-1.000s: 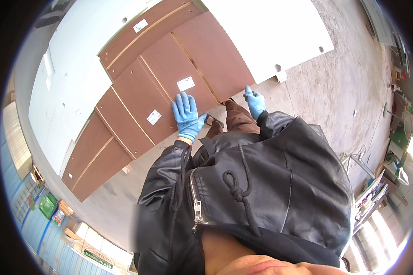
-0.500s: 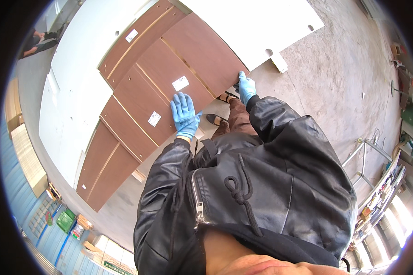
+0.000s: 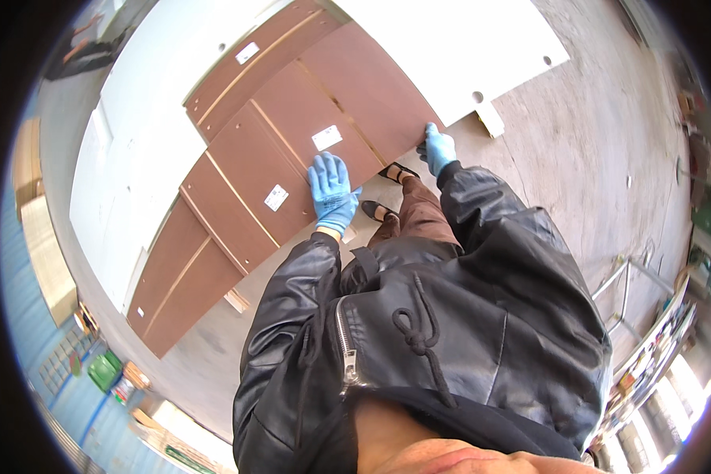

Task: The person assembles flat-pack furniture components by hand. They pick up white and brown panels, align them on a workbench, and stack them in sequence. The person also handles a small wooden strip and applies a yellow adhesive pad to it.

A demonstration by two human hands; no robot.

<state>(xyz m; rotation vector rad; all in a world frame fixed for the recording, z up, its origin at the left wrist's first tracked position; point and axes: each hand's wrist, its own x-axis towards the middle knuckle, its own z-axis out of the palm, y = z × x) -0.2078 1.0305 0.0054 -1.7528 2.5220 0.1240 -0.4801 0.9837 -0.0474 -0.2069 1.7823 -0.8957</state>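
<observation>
Several reddish-brown boards [image 3: 288, 118] lie overlapping on large white panels [image 3: 126, 158], with pale strips showing between them. White labels [image 3: 327, 138] are stuck on some of the boards. My left hand [image 3: 333, 192], in a blue glove, rests flat near the boards' near edge with its fingers stretched out. At the right near corner, my right hand [image 3: 437, 148], gloved alike, is closed around the edge of the end brown board. Its thumb side shows at the top, and part of its fingers is hidden.
Another white panel [image 3: 466, 47] with round holes reaches out at the upper right, above a pale block [image 3: 490, 120]. A metal frame [image 3: 626, 292] stands right on the concrete floor. A green bin [image 3: 103, 370] is at the lower left. Part of another person [image 3: 87, 51] shows upper left.
The view has shifted slightly, so the boards and both hands sit a little further right. My hands keep nearly the same places on the boards.
</observation>
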